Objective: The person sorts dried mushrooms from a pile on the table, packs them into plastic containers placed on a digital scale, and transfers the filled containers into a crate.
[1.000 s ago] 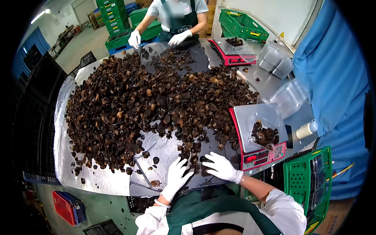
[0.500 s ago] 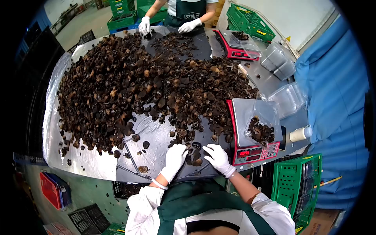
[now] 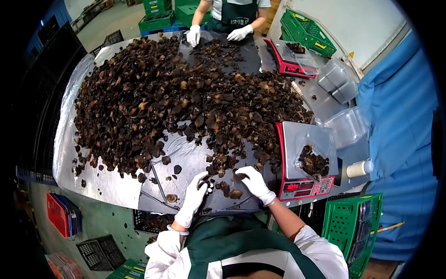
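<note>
My left hand, in a white glove, is curled around a dark piece of wood ear mushroom at the near edge of the heap. Just right of it, my right hand, also gloved, has its fingers bent, and its fingertips pinch another dark wood ear piece. Between the hands a few loose wood ear pieces lie on the grey table surface. Beyond them spreads a large heap of brown-black wood ear mushrooms.
Right of my hands stands a red scale bearing a clear tub of mushrooms. Clear plastic tubs, a white bottle and a second scale are farther right. A co-worker's gloved hands are across the table. A green crate sits below right.
My left fingers have curled around a wood ear piece, and my right fingertips have closed on another. The co-worker's hand no longer shows a dark piece. The view has shifted slightly.
</note>
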`<action>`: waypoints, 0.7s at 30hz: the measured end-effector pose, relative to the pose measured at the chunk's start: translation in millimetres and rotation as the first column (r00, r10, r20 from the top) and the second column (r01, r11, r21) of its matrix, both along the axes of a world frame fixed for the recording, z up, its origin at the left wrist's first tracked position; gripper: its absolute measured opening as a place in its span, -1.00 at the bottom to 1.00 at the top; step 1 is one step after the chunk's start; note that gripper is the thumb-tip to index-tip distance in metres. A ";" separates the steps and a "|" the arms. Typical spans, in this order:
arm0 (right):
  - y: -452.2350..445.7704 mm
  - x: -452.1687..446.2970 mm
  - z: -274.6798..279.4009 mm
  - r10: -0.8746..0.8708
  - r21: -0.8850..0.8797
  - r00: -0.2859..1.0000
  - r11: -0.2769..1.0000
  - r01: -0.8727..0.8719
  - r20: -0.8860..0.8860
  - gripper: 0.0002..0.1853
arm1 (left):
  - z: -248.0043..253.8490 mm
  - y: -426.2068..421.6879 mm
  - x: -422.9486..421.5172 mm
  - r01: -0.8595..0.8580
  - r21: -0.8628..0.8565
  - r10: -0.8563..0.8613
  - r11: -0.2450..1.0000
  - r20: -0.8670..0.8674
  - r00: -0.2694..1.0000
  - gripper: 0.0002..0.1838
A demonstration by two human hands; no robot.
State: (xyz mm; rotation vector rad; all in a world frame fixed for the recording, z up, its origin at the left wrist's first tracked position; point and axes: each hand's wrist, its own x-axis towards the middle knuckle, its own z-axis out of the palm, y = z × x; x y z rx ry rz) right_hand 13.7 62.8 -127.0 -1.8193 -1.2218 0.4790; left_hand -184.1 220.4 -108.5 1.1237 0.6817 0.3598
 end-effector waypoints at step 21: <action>-1.0 -42.7 51.2 0.017 0.017 0.040 1.000 0.006 -0.999 -0.63 | 26.0 -22.5 19.7 0.238 -0.300 -0.214 0.924 0.113 0.970 -0.51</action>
